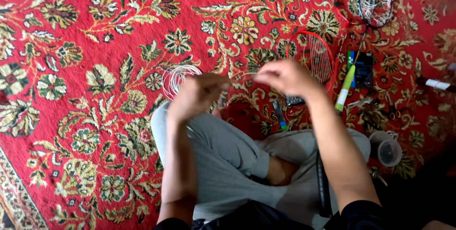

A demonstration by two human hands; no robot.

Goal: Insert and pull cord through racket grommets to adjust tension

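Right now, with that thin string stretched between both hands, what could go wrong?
The string runs taut between the left hand and right hand; a slip of either grip might let it spring loose. The white coil lying on the carpet could tangle as it feeds. The red racket and small tools lie close by, where loose string may snag.

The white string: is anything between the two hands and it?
No. Both hands, the left hand and the right hand, seem to touch the white string stretched between them already; motion blur hides the exact grip. Its coil hangs free over the red carpet.
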